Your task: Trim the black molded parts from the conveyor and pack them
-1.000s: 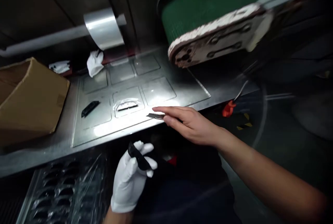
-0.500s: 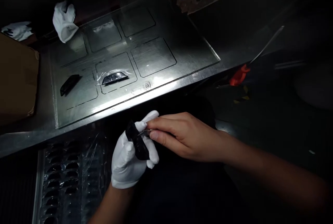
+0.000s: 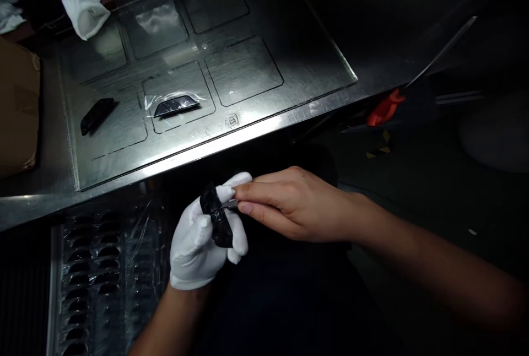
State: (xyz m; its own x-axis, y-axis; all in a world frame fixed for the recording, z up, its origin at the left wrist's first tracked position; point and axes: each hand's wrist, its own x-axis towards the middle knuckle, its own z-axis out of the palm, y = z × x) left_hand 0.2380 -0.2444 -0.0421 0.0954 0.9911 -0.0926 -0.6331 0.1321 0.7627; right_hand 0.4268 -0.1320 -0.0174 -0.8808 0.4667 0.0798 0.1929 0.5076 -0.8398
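Note:
In a white glove, my left hand (image 3: 206,240) grips a small black part (image 3: 216,217) between thumb and fingers, below the table's front edge. My bare right hand (image 3: 289,201) pinches a thin metal tool (image 3: 230,205), whose tip touches or almost touches the middle of the black part. On the glass-covered table (image 3: 243,119) a black piece in clear film (image 3: 177,106) lies near the front. Another black piece (image 3: 97,116) rests at an angle to its left.
A white glove (image 3: 85,3) lies at the back left, above a cardboard box (image 3: 19,108). Below the table, a clear tray (image 3: 53,290) holds several dark parts. A red-handled tool (image 3: 386,109) sticks out at the table's right edge.
The view has shifted, so the table and its items sit higher and slightly left. Both hands keep their holds; the black part in my left hand is tilted slightly differently.

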